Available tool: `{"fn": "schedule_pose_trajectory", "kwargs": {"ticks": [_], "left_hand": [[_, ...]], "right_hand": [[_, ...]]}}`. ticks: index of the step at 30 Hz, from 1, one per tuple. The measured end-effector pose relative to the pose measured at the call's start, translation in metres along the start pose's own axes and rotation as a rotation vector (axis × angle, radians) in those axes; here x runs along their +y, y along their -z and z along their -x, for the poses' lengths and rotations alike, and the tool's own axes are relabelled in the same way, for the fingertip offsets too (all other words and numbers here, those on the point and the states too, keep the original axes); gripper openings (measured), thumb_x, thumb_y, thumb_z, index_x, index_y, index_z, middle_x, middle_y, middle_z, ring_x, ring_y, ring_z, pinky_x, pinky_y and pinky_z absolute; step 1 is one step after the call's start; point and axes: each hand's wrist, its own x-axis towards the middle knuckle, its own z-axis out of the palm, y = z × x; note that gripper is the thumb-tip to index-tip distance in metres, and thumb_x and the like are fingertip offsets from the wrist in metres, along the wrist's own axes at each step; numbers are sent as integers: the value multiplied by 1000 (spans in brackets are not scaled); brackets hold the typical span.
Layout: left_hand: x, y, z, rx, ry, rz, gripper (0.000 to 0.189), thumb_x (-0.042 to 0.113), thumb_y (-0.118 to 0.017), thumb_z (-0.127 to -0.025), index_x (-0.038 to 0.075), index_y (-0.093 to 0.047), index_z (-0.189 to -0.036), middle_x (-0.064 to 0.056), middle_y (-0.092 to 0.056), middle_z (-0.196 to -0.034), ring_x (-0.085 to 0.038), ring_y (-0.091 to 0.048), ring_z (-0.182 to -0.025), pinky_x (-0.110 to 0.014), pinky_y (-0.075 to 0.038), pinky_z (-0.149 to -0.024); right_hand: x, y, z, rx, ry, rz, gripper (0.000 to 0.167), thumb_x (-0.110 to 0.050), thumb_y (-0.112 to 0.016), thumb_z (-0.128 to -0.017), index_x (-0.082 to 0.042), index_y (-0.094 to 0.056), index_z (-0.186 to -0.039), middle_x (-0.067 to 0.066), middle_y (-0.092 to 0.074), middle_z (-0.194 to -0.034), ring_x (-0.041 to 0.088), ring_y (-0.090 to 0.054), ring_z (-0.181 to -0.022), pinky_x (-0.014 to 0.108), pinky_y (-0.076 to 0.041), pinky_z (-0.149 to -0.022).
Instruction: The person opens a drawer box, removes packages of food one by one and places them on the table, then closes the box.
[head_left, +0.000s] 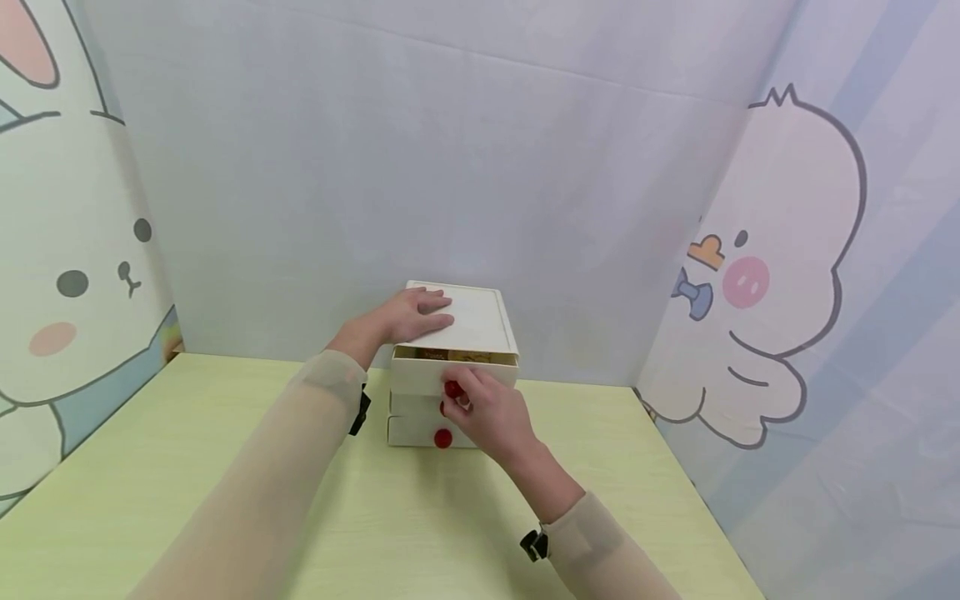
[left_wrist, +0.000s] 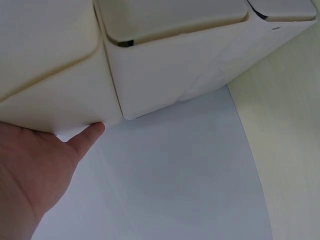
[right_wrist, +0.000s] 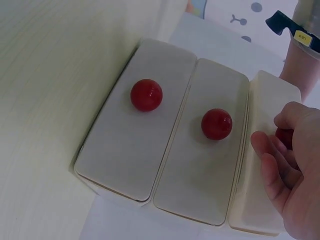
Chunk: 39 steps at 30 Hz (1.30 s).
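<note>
Drawers, three of them, in a white unit [head_left: 480, 312] on the pale green table [head_left: 600, 467], just off centre toward seven o'clock from the head! Left hand [head_left: 408, 315] lies spread across the top at ten o'clock; right hand [head_left: 491, 412], apart from it, pinches the red knob [head_left: 452, 389] of the top drawer [head_left: 416, 379], which stands partly out, its contents [head_left: 471, 357] too small to identify. Over to the left wrist: hand at eight o'clock, thumb reaching to the unit's edge, other fingertips hidden. And the right wrist: fingers and thumb clamp that knob at three o'clock, with lower red knobs [right_wrist: 216, 124] uncovered, one toward eleven, one nearer centre.
</note>
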Motion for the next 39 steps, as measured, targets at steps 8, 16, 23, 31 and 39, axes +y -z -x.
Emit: {"fn": "schedule_pose_trajectory", "kwargs": {"ticks": [8, 16, 23, 31, 39], "left_hand": [[-1, 0, 0, -2, 4, -4, 67, 56, -56, -110, 24, -48, -168, 0, -31, -182, -34, -9, -174, -63, -16, -138], [0, 0, 2, -7, 10, 2, 68, 57, -56, -110, 24, -47, -169, 0, -30, -183, -35, -8, -174, -64, -15, -138], [0, -1, 3, -2, 1, 1, 67, 55, -56, -110, 23, -47, -169, -1, -30, -183, -36, -8, -173, -64, -14, -138], [-1, -1, 1, 1, -2, 9, 67, 56, -56, -111, 23, -46, -169, -1, -30, -183, -35, -8, -174, -64, -14, -138], [-1, -1, 1, 2, -14, 11, 67, 55, -56, -111, 23, -47, -169, -1, -30, -183, -35, -8, -174, -64, -14, -138]], "right_hand": [[-2, 2, 3, -7, 3, 10, 28, -14, -88, -92, -19, -73, -114, -5, -75, -94, 6, -74, -80, 22, -59, -60], [-5, 3, 5, -4, 11, 22, 29, -13, -89, -91, -20, -72, -114, -6, -74, -91, 4, -72, -77, 20, -57, -58], [-7, 5, 7, -2, 23, 32, 29, -13, -89, -91, -21, -72, -113, -6, -73, -91, 4, -72, -78, 21, -57, -58], [-9, 7, 9, 12, 33, 36, 31, -13, -90, -90, -20, -72, -113, -6, -73, -90, 4, -72, -77, 21, -57, -58], [-11, 10, 10, 2, 37, 34, 31, -14, -91, -91, -21, -72, -114, -6, -74, -91, 4, -73, -77, 22, -58, -58]]}}
